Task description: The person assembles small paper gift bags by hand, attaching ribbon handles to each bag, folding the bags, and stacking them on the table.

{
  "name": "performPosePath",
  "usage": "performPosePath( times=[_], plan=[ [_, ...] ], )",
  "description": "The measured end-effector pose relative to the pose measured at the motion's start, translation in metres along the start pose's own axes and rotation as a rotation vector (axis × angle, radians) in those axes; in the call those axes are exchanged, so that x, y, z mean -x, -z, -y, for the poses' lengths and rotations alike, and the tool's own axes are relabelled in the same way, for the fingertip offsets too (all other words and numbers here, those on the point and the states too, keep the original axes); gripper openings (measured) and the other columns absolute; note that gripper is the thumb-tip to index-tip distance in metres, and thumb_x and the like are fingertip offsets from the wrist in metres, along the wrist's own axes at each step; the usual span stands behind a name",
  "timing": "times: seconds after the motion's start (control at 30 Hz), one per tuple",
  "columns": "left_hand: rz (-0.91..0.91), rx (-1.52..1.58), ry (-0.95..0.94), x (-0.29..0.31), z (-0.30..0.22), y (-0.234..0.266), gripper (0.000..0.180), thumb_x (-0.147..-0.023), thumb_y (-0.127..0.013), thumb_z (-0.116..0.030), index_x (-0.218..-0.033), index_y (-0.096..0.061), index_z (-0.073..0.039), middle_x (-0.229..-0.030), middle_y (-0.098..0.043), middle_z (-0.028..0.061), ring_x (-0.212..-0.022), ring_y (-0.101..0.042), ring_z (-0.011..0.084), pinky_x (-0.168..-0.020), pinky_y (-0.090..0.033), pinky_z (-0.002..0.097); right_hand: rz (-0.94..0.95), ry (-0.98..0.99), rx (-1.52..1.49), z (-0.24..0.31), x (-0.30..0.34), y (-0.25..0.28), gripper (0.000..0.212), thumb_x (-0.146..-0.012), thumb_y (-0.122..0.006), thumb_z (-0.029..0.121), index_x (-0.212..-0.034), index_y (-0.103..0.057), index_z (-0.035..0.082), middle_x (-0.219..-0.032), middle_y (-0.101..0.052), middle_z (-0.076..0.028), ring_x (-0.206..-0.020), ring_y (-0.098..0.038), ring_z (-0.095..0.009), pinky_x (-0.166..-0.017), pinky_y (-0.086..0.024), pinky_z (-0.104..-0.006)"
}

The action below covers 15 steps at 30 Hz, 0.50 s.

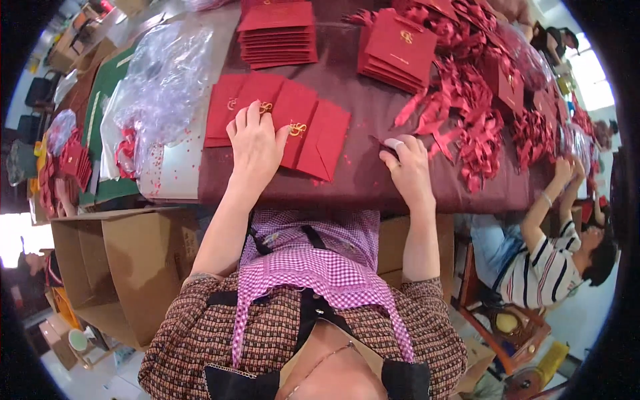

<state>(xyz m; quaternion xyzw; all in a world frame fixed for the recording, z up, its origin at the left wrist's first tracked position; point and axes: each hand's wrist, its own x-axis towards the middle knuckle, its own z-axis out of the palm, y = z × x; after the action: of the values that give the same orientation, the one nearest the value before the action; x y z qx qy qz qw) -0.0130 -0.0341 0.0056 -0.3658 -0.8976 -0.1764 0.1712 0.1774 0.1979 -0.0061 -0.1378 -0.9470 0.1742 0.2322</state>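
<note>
My left hand (253, 148) lies with its fingers spread on an overlapping row of red paper envelopes (327, 140) with gold emblems. The rightmost one shows a plain face with slanting folds. To the right, my right hand (409, 163) is just above the dark maroon tablecloth (320, 193). Its fingers are curled together, and a small dark red piece pokes out at their tips; what it is I cannot make out. Beyond my right hand stands a stack of red paper bags (400, 50) with gold emblems. Loose red ribbons (460, 127) are heaped beside that hand.
Another stack of red paper pieces (277, 37) stands at the back. Clear plastic sheeting (170, 73) covers the table's left part. An open cardboard box (127, 267) is below the table at left. At right, a co-worker in a striped shirt (540, 267) reaches onto the table.
</note>
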Motion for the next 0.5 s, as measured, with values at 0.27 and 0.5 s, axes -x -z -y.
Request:
performPosePath(
  times=[0.27,0.5],
  plan=[
    [-0.04,0.09,-0.051,0.006,-0.023,0.005,0.034,-0.075,-0.074,-0.026,-0.097,-0.063,-0.002,-0.107,-0.054,0.0132,-0.101,-0.05,0.0306,-0.086,-0.039,0.0439,-0.068,-0.008,0.036,0.011,-0.007,-0.007,0.025,-0.079,-0.069,0.019,-0.1,-0.065,0.006,-0.094,-0.059,-0.01,-0.091,-0.054,-0.029,-0.081,-0.041,-0.0418],
    [0.027,0.302,0.019,0.007,-0.012,-0.003,0.027,-0.074,-0.075,-0.019,-0.091,-0.062,-0.003,-0.093,-0.057,0.0127,-0.091,-0.054,0.0306,-0.078,-0.043,0.044,-0.177,0.045,-0.067,0.012,-0.015,-0.02,0.013,-0.081,-0.068,0.015,-0.089,-0.063,0.006,-0.086,-0.061,-0.007,-0.087,-0.057,-0.028,-0.078,-0.042,-0.0399]
  ],
)
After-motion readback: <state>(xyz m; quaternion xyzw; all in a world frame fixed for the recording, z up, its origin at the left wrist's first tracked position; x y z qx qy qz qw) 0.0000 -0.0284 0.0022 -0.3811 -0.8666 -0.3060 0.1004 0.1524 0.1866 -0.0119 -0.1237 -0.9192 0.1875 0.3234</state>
